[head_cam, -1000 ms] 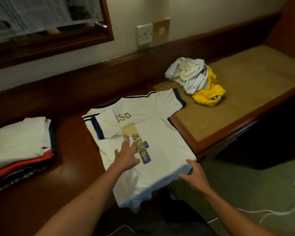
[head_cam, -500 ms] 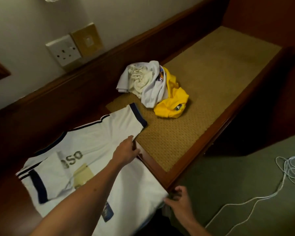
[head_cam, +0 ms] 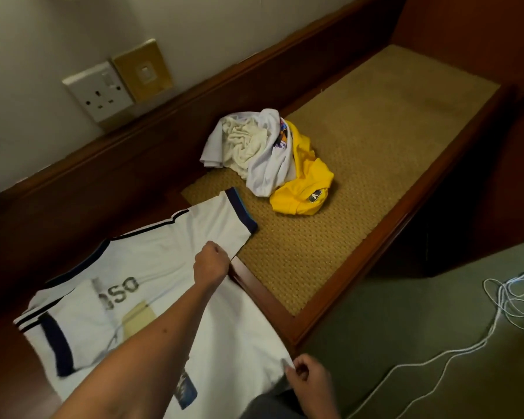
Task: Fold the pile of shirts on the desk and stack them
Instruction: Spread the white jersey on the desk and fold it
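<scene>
White navy-trimmed jersey [head_cam: 164,267] on dark wooden desk [head_cam: 263,285] is being pinched w/ left hand [head_cam: 211,263] at sleeve seam, right hand [head_cam: 310,381] at hem corner.

Jersey [head_cam: 152,267]: smooth white cloth, slight sheen, dark ribbed cuffs, cracked printed letters. Pile [head_cam: 254,152]: crumpled cloth, one off-white w/ rougher towel-like texture, one smooth pale. Yellow shirt [head_cam: 303,189]: matt knit cloth w/ small dark patch. Tabletop [head_cam: 263,285]: polished reddish wood, glossy edge. Mat [head_cam: 360,152]: coarse woven inlay, tan, matt. Socket [head_cam: 99,92]: glossy white plastic. Plate [head_cam: 142,71] beside it: brushed brass-look. Floor [head_cam: 390,343]: matt green carpet.
</scene>
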`<state>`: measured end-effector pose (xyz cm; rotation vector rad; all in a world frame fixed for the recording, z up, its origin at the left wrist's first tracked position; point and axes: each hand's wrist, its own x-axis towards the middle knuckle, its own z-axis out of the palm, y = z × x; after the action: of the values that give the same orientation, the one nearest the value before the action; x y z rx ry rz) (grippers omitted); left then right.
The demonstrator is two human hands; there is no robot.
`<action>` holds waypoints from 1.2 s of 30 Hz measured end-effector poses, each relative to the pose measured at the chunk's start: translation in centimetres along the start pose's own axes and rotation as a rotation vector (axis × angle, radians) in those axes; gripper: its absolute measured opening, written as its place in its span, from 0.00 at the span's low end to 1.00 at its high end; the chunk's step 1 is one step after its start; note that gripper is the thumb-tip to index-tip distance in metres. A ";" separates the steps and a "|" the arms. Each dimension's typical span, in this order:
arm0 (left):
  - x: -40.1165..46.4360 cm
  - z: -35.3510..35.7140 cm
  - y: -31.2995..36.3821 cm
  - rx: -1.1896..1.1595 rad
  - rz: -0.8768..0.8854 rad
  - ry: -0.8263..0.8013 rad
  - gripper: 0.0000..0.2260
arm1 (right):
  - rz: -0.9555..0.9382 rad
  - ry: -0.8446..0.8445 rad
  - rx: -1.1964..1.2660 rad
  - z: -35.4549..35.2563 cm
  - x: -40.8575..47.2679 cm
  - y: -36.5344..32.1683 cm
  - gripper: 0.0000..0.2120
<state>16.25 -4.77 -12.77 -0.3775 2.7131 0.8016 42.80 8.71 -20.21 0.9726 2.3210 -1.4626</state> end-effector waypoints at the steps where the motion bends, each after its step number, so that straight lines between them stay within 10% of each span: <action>1: -0.2 -0.3 -0.4 -0.009 0.035 -0.043 0.05 | -0.076 0.034 -0.079 -0.1 -0.5 -0.4 0.20; 8: -0.1 0.4 -0.9 0.233 0.243 -0.124 0.18 | -0.024 -0.023 -0.283 -1.1 -2.0 -2.5 0.10; 15: 1.6 0.8 -1.2 0.236 0.238 -0.007 0.06 | -0.089 -0.060 -0.264 -2.0 -1.9 -3.3 0.10; 25: -2.0 -8.1 -7.4 -1.392 -0.471 -0.039 0.09 | -0.761 -0.032 -0.694 0.8 -4.9 0.1 0.03; 36: -6.2 -14.4 -19.7 -1.406 -0.475 -0.137 0.09 | -0.584 -0.327 -0.584 8.3 -12.8 -1.5 0.05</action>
<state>25.52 -27.79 -8.60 -1.0794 1.3758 2.2631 50.31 -4.16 -16.49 -0.1001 2.6305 -0.8807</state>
